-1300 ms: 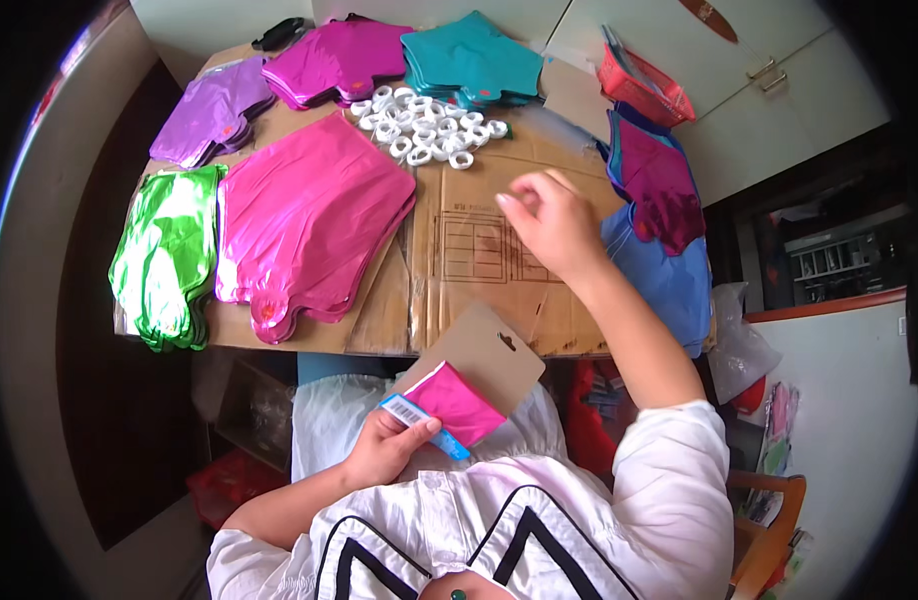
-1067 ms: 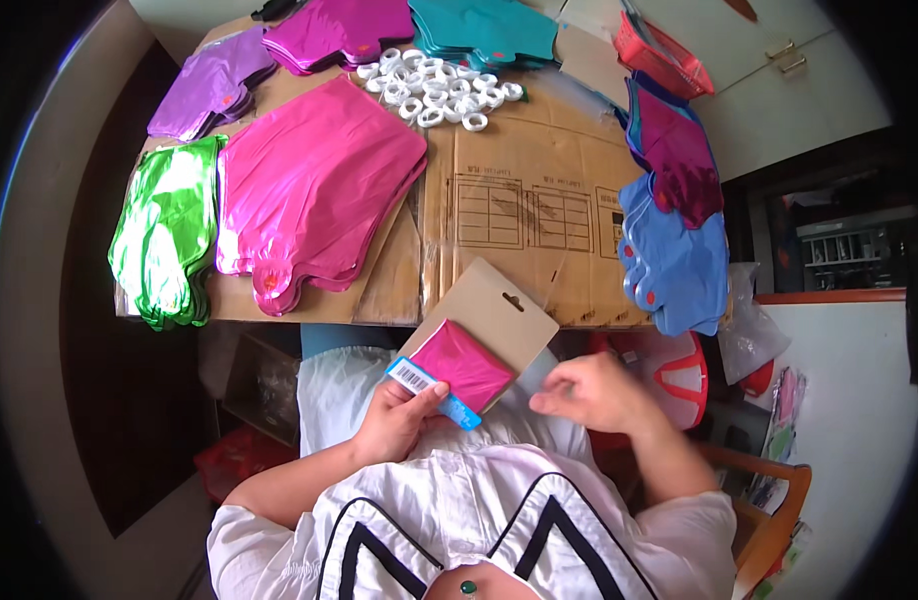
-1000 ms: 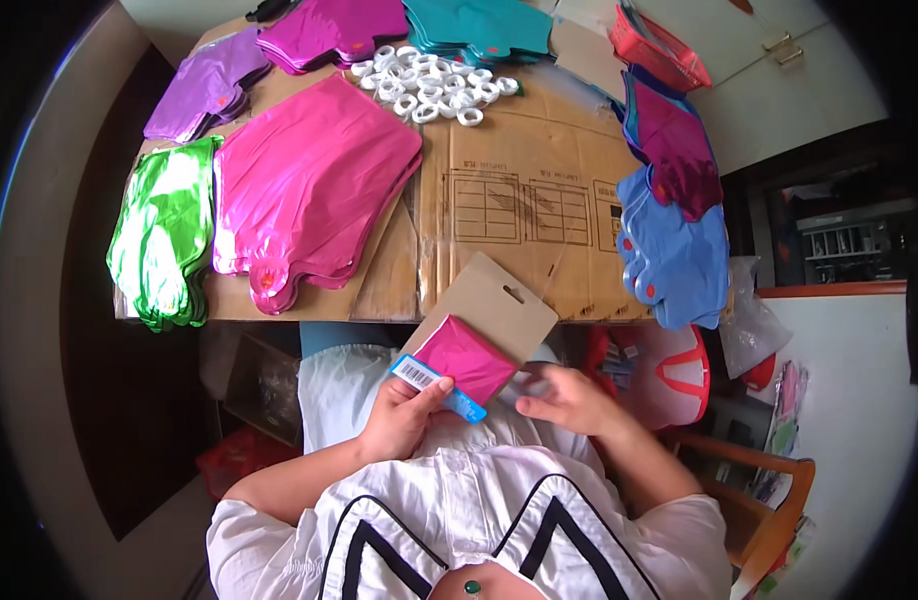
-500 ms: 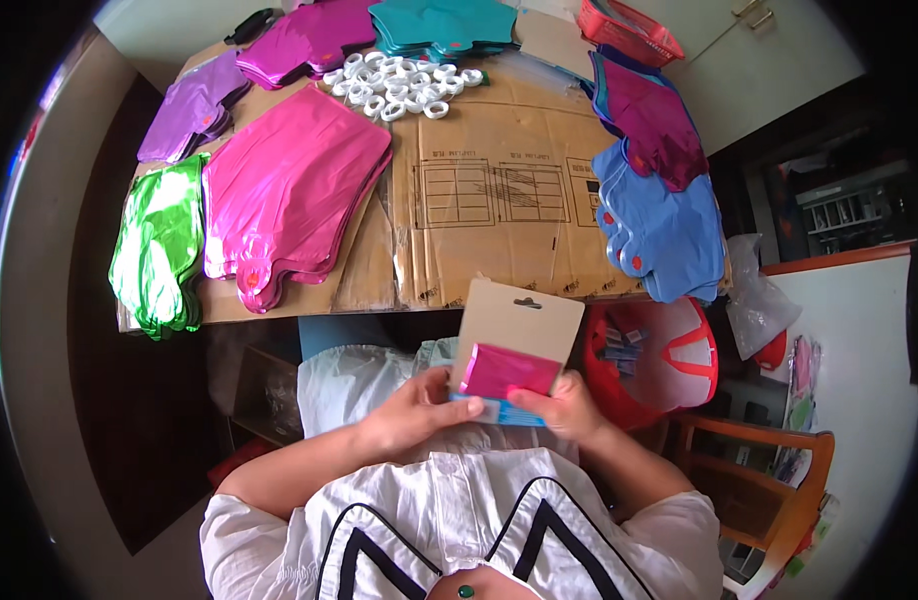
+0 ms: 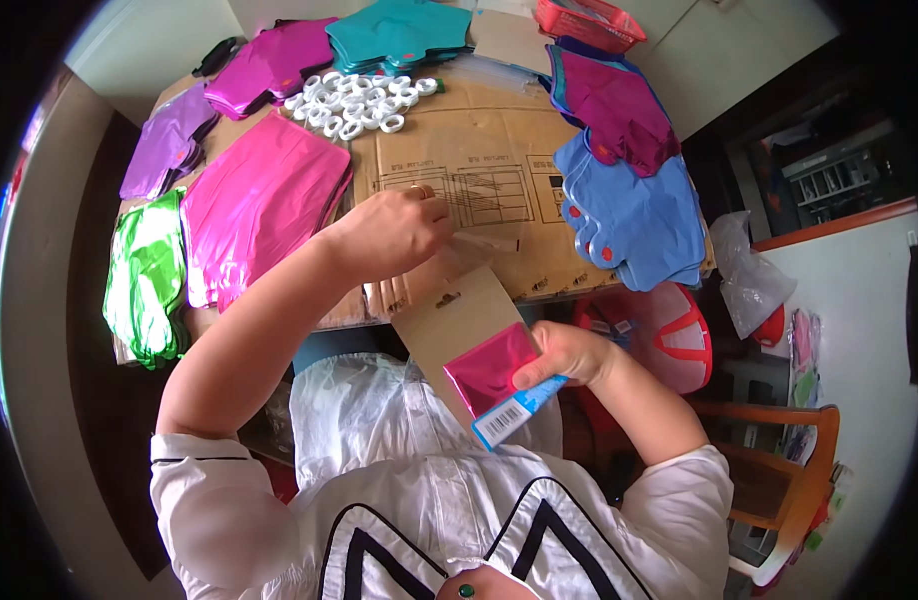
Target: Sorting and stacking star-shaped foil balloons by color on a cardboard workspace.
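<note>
A tan backing card (image 5: pixel 429 345) with a slot at its top and a blue-and-white printed lower edge is tilted over my lap. Folded against the card is a shiny magenta foil packet (image 5: pixel 489 370). My right hand (image 5: pixel 569 358) grips the card's right side, with the thumb pressed by the foil. Above the card's top end, my left hand (image 5: pixel 404 228) is closed over the table's front edge. Thin clear plastic film (image 5: pixel 469 255) shows between that hand and the card; its shape is blurred.
Flat foil stacks in pink (image 5: pixel 264 200), green (image 5: pixel 144 275), teal (image 5: pixel 399 35) and blue (image 5: pixel 634 215) lie around the cardboard-covered table (image 5: pixel 449 135). White ribbon rolls (image 5: pixel 354 100) are heaped at the back. A red bin (image 5: pixel 669 335) and wooden chair (image 5: pixel 769 480) stand right.
My left hand has let go of the card and risen forward to the table edge. The card has tilted to the left in my right hand, and clear film now shows above it.
</note>
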Motion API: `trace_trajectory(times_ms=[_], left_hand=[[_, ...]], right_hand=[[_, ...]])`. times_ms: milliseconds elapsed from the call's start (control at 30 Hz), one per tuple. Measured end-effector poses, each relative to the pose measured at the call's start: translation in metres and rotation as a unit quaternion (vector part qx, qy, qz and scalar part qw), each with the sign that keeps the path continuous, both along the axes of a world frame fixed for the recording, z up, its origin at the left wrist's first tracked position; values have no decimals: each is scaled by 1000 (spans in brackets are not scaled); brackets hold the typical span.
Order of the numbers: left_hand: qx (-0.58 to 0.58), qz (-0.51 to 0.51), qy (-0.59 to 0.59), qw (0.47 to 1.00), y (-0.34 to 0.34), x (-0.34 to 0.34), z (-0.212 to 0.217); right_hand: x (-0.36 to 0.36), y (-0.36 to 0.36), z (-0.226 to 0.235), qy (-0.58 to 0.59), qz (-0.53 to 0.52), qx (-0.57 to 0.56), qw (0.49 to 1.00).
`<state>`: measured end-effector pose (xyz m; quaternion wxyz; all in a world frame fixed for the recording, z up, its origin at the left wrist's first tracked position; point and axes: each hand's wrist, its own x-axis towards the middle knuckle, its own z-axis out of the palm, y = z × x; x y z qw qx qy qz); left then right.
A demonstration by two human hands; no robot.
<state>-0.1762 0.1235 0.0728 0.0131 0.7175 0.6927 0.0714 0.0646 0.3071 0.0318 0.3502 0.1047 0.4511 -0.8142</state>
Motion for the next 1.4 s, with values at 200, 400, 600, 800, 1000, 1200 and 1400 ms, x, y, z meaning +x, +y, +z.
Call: trace_trajectory(times_ms=[200,400,600,800,1000,1200,1400], left_hand=[[101,5,-105,989,-7,2,-8],[123,13,-113,986,-14,14,-1],[191,-37,-24,981,-21,33,-4],[179,-36,-38,982,-40,45,-8],[184,-5,-78,980,-52,58,-11],[199,-20,-82,976,-57,69,-10],[125,44,-87,987,-60,77,-7]], right_hand=[[-11,-2,8,10,-48,-12,999],[-6,5,-3,-9,-99,14,995],[-5,-19,21,54,-148,94,983],[-7,-27,6,75,-92,152,981],[-9,-42,8,54,-150,81,984],[-7,-58,10,107,-232,37,966],[-3,-63,0,69,-224,24,972]])
